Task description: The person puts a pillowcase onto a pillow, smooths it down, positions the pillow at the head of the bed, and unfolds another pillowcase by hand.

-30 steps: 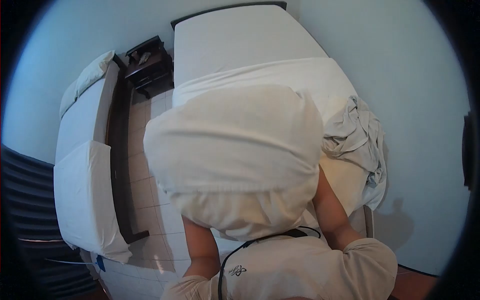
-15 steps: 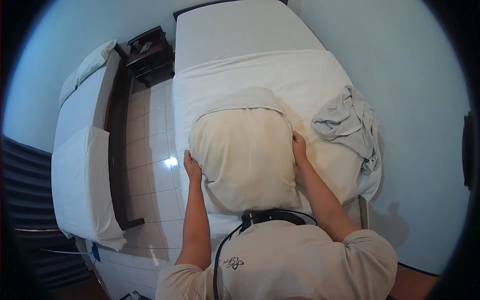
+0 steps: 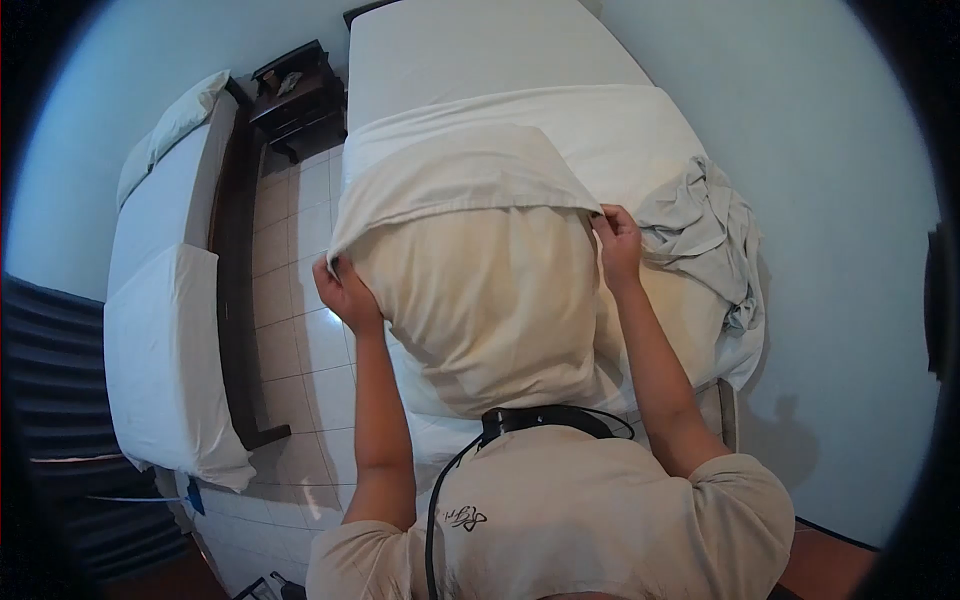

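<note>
A cream pillow (image 3: 480,310) lies near the front of the large bed (image 3: 500,50), with a pale pillowcase (image 3: 460,175) over its far part. My left hand (image 3: 347,292) pinches the left corner of the pillowcase's hem. At the opposite end of that hem, my right hand (image 3: 617,240) has its fingers closed on the edge. The hem runs across the pillow between my hands, and the pillow's near part shows uncovered by the case.
Crumpled grey cloth (image 3: 700,235) lies on the bed's right side. A narrower bed (image 3: 150,330) stands at the left, beyond a strip of tiled floor (image 3: 305,300). A dark nightstand (image 3: 300,100) is between the beds' far ends. Dark curtains (image 3: 60,380) hang at far left.
The pillow was lifted high a second ago, then came down onto the bed. Since then my hands have moved outward and away from my body to the hem's ends, spreading the pillowcase edge.
</note>
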